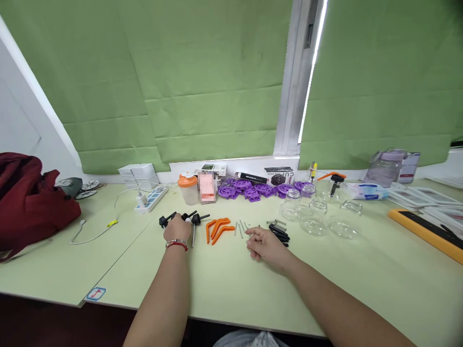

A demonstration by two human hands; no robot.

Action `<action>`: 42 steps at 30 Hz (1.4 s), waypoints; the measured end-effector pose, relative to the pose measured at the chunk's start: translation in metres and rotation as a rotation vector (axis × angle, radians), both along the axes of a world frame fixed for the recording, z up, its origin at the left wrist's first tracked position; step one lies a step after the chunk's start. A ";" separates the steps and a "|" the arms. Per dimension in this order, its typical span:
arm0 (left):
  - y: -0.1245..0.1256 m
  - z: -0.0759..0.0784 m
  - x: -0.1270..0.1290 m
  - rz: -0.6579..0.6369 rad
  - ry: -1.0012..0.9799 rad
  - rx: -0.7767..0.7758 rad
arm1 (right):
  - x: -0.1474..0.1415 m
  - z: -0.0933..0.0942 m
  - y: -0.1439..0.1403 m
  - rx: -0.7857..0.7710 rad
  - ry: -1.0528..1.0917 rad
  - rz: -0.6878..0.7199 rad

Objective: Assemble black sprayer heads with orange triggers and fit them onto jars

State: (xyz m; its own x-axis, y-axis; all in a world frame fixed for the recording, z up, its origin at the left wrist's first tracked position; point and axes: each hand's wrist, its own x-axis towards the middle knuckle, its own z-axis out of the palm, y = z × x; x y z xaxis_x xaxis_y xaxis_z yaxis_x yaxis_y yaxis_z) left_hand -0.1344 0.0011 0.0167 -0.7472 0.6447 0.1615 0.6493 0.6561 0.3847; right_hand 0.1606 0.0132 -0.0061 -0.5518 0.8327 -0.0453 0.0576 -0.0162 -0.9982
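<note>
- Black fittings (pixel 196 219): chunky heads with thin black stems, lying tipped over in a loose row on the left; the left hand (pixel 178 228) covers the row's middle, its grip hidden.
- Silver pins (pixel 236 228): slim, straight, lying side by side, slightly fanned, just left of the right hand (pixel 267 246).
- Black sticks (pixel 278 233): slender, bunched together, just beyond the right hand, which partly hides them.
</note>
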 end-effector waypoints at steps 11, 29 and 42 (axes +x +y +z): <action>-0.013 0.025 0.027 -0.075 0.094 0.257 | 0.012 0.011 0.009 0.254 -0.056 -0.208; -0.107 -0.032 0.064 -1.114 0.221 -0.215 | 0.148 -0.036 -0.037 0.561 -1.286 -0.303; -0.104 -0.034 0.060 -1.119 0.310 -0.223 | 0.147 -0.030 -0.038 0.572 -1.301 -0.271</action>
